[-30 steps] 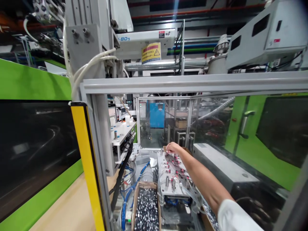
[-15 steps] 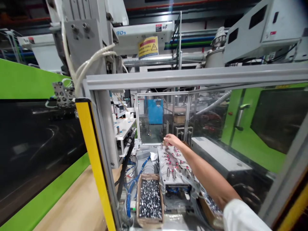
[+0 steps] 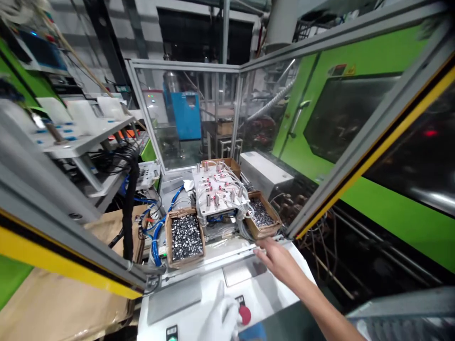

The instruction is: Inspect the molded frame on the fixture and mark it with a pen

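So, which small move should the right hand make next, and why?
Probably a short pull back over the white panel: the right hand appears close to the near wall of the right cardboard box, while the gloved left hand is beside the red button.

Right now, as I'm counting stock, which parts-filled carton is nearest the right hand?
The right carton, right of the fixture plate: it sits just beyond the right hand, while the left carton is farther away.
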### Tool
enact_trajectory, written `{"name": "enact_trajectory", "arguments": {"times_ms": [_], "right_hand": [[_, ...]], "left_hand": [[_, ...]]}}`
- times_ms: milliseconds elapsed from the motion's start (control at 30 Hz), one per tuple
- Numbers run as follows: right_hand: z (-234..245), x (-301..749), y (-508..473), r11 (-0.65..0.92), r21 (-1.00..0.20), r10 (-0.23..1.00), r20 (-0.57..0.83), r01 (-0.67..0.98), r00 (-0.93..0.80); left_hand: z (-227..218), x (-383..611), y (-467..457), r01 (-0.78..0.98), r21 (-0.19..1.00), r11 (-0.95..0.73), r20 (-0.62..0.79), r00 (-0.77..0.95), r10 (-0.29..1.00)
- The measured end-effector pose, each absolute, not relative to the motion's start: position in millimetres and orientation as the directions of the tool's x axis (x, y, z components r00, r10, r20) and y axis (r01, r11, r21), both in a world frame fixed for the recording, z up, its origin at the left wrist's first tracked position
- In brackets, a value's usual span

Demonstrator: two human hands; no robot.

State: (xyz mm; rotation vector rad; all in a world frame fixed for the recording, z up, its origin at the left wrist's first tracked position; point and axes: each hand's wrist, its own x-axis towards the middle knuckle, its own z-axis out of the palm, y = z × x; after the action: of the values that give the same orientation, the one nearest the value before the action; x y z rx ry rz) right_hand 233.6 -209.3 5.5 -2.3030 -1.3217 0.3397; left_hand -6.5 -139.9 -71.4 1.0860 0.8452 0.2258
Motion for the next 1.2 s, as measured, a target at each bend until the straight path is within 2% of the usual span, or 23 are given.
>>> {"name": "enact_trajectory", "arguments": {"times_ms": [100,233,367,533,667,833,1000,1100,1200], "right_hand": [[-43,229,-235,-0.603,-0.454,0.782,-0.177,0.656,0.597],[-63,221,-241,-0.657,-0.473,0.73,-0.204,0.587,0.652],[-73,230,-233,-0.718,-0.463,0.654,-0.195,0.52,0.731],[-90,255,-228,-0.7,-0.592,0.648,-0.291,0.4,0.704],[-83,257,-231,-0.696,-0.602,0.657,-0.315,0.392,0.685],[-60,237,-234,-0.709,-0.418,0.666,-0.131,0.568,0.735],[-46,217,-230,-0.762,-0.232,0.639,-0.111,0.605,0.761],[-42,213,-228,-0.769,-0.178,0.635,-0.103,0.614,0.766],[-39,213,-228,-0.775,-0.194,0.627,-0.116,0.601,0.771]], "left_hand": [[-79,5,-139,0.346,0.87,0.351,-0.489,0.691,0.532],[-84,9,-140,0.409,0.883,0.228,-0.468,0.746,0.474],[-86,11,-140,0.424,0.872,0.244,-0.489,0.757,0.433],[-89,12,-138,0.374,0.889,0.264,-0.454,0.791,0.41],[-78,10,-136,0.383,0.874,0.299,-0.478,0.787,0.39],[-67,9,-137,0.425,0.867,0.262,-0.499,0.756,0.425],[-63,9,-139,0.448,0.887,0.112,-0.451,0.788,0.419],[-59,10,-139,0.455,0.885,0.103,-0.454,0.791,0.409],[-59,10,-139,0.447,0.887,0.114,-0.451,0.788,0.42]]}}
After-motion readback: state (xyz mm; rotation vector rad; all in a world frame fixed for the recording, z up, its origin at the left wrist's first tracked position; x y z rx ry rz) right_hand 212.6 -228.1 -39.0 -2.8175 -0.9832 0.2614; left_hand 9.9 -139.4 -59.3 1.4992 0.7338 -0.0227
